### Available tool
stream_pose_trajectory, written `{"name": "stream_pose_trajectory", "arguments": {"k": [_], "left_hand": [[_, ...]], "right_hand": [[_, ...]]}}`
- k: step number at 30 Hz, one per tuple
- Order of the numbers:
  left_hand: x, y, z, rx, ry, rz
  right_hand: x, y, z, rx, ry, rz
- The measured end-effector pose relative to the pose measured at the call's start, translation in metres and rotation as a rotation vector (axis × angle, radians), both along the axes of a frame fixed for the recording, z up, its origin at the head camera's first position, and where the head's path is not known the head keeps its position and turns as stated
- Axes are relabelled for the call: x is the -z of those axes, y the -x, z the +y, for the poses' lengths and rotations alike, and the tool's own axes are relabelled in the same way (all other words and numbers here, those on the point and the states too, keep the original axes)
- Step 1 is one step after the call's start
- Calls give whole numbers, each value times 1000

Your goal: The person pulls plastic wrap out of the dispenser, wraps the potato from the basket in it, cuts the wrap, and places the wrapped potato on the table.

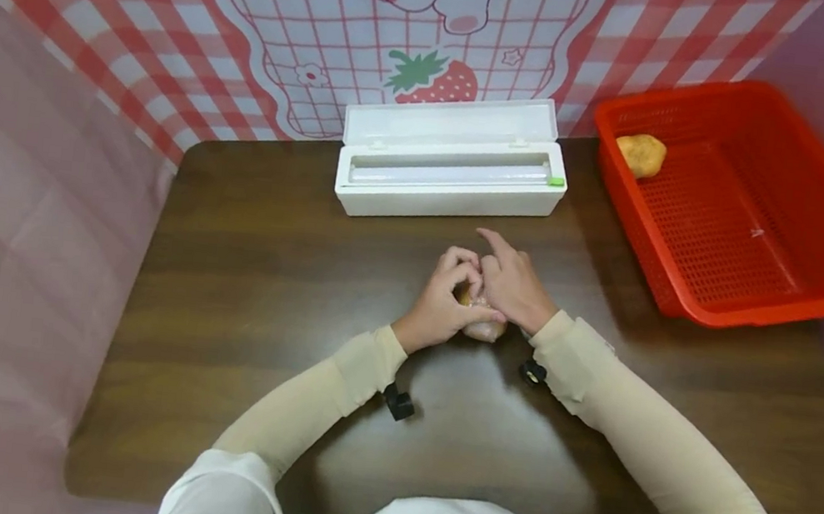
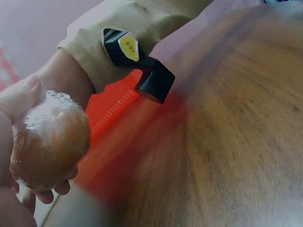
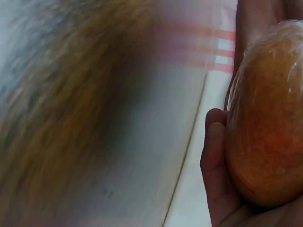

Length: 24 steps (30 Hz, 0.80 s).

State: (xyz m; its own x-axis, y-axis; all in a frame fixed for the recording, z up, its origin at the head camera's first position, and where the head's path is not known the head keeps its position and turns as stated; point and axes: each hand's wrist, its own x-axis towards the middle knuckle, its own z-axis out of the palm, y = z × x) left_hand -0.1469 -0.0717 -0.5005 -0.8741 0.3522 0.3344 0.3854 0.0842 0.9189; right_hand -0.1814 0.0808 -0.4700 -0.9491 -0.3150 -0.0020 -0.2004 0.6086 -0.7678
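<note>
Near the middle of the table, my two hands meet around a bread roll (image 2: 59, 142) wrapped in clear plastic film. It looks brown and rounded, with shiny creased film over its top. My left hand (image 1: 440, 306) grips it, thumb along the near side and fingers bent over the far side. Against the roll's other side, my right hand (image 1: 514, 289) holds it with bent fingers while the index finger points away. The right wrist view shows the roll's smooth brown side resting in a palm. From the head view, the hands hide most of it.
A white cling film box (image 1: 448, 198) stands at the back, lid raised, a film roll inside and a green tab at its right end. To the right sits a red plastic basket (image 1: 708, 309) holding another roll (image 1: 641, 155). A checked strawberry cloth (image 1: 328, 47) hangs behind.
</note>
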Motion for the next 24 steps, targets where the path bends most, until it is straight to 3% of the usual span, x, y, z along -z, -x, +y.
{"name": "stream_pose_trajectory", "arguments": {"k": [5, 8, 12, 18, 21, 24], "left_hand": [[2, -1, -2, 76, -108, -282], [4, -2, -3, 114, -165, -375], [10, -6, -3, 81, -215, -405], [16, -5, 3, -23, -286, -436], [14, -2, 3, -81, -268, -434], [9, 1, 2, -124, -279, -431]], "right_hand": [[-3, -5, -4, -32, 26, 32], [-7, -6, -2, -111, 37, 7], [-5, -10, 2, -227, 65, -44], [2, -12, 7, -300, 106, -72], [5, -14, 10, -320, 192, -132], [8, -16, 11, -333, 349, -178]]}}
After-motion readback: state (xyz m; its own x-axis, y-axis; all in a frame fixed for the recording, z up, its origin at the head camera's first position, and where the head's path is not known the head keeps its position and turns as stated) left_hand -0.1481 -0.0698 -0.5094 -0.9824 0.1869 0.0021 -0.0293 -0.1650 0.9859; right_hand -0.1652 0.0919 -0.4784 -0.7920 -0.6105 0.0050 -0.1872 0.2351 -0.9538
